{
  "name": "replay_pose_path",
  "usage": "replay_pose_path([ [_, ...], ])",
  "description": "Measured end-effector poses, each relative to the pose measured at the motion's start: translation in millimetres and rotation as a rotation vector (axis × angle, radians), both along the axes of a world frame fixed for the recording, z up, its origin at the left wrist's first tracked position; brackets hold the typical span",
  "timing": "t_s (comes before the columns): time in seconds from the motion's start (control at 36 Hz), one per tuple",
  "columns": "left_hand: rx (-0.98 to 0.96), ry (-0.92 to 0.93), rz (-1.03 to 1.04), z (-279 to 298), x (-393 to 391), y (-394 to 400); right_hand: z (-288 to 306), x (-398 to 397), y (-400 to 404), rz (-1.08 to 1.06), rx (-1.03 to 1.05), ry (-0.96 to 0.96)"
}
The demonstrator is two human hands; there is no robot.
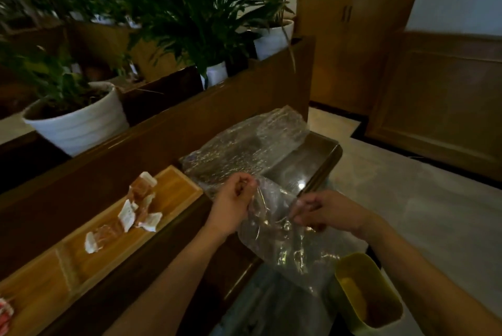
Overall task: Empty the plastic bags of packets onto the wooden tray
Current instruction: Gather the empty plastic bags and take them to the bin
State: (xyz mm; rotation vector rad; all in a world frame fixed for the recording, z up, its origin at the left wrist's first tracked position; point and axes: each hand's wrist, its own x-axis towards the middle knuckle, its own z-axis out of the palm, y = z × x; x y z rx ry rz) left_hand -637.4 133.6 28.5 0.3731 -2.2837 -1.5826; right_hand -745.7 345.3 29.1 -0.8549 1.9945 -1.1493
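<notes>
Hands | left hand (234, 203) and right hand (327, 210) both pinch clear bag (285, 243) rim, beside wooden tray (173, 186) | packets (135, 208) on tray | advise: spread mouth wide, upend over tray.

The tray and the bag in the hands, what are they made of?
The tray looks like light varnished wood: yellow-brown with grain lines. The bag held by the left hand and right hand looks like thin clear plastic: see-through, crinkled, shiny.
</notes>
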Motion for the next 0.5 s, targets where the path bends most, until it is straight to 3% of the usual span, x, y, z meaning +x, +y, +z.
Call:
replay_pose_path([
  [0.14, -0.124, -0.043, 0.117, -6.4, -28.0, 1.0, -8.2, -28.0, 25.1, -0.146, -0.052, -0.059],
  [0.31, -0.992, -0.128, 0.253, -18.9, -52.1, -3.4, -18.9, -52.9, 50.9, -0.32, -0.185, -0.151],
  [0.36, -1.073, -0.229, 0.235, -18.6, -59.5, -2.3, -24.2, -58.8, 55.4, -0.361, -0.206, -0.165],
  [0.5, -1.045, -0.495, 0.223, -13.7, -75.3, -4.1, -36.8, -67.0, 57.9, -0.444, -0.207, -0.212],
])
